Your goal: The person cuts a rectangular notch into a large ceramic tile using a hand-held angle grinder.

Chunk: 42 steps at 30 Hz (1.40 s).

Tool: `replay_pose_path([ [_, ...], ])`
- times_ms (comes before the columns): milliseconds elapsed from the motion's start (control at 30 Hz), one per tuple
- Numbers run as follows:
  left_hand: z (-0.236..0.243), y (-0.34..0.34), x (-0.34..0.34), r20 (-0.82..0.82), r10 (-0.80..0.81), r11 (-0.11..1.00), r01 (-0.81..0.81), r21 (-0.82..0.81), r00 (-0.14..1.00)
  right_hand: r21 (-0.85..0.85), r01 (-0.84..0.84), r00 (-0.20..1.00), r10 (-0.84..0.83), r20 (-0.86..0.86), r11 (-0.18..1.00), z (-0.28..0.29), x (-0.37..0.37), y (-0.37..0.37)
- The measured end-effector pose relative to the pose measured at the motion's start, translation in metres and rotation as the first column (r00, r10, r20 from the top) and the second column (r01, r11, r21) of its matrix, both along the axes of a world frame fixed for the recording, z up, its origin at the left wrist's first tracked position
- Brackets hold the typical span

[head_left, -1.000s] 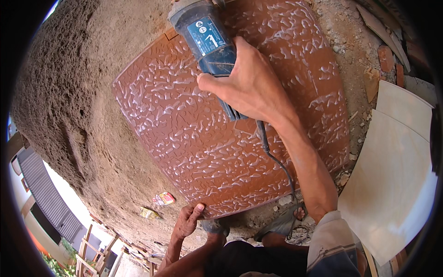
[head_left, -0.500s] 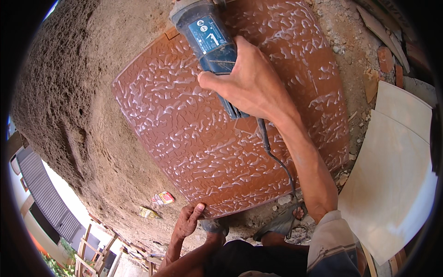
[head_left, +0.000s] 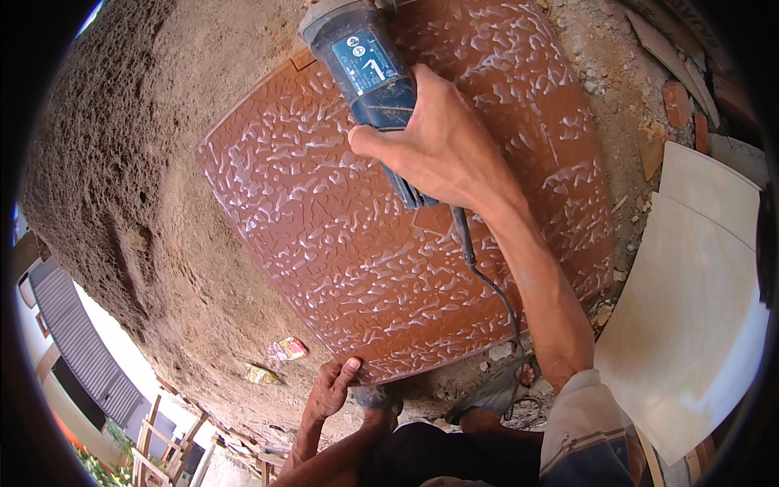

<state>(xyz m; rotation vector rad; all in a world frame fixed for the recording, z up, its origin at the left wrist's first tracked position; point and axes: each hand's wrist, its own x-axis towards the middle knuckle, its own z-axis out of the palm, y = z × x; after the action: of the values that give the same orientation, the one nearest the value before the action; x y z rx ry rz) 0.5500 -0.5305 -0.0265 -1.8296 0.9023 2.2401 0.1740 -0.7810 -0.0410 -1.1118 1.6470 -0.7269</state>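
Observation:
A large reddish-brown tile (head_left: 349,268) with a wavy raised pattern lies on the ground before me. My right hand (head_left: 442,138) grips the body of a blue-and-grey angle grinder (head_left: 369,73) over the tile's far part. The grinder's head reaches the top rim of the picture, and its disc is not visible. A dark power cord (head_left: 487,280) runs from its rear down over the tile toward my feet. My left hand (head_left: 333,385) pinches the tile's near left edge, thumb on top and fingers underneath, partly hidden.
A mound of dirt (head_left: 89,138) rises at the left. Two candy-like wrappers, one a red wrapper (head_left: 287,349), lie near the left hand. Pale smooth tiles (head_left: 690,316) stand at the right, with broken bricks (head_left: 677,104) beyond. My sandalled foot (head_left: 491,390) is close to the tile's near edge.

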Motion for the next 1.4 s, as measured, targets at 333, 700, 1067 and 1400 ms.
replay_pose_path([
  [333, 0.000, 0.002, 0.000, 0.004, 0.001, 1.000, -0.001, -0.012, 1.000, -0.007, -0.017, 1.000, 0.017, 0.013, 1.000, 0.005, -0.001, -0.003],
  [700, 0.005, -0.001, -0.007, 0.008, 0.013, 0.999, -0.013, -0.035, 1.000, -0.005, -0.020, 0.999, 0.020, 0.031, 1.000, 0.005, -0.002, -0.003],
  [1067, 0.004, 0.001, -0.004, 0.042, -0.038, 0.997, 0.041, -0.071, 0.998, -0.037, 0.012, 1.000, -0.012, 0.010, 0.999, 0.006, -0.001, 0.002],
  [1400, 0.004, 0.000, -0.005, 0.011, 0.006, 1.000, -0.006, -0.023, 1.000, 0.027, -0.036, 0.999, 0.035, 0.020, 0.999, 0.014, -0.004, -0.004],
])
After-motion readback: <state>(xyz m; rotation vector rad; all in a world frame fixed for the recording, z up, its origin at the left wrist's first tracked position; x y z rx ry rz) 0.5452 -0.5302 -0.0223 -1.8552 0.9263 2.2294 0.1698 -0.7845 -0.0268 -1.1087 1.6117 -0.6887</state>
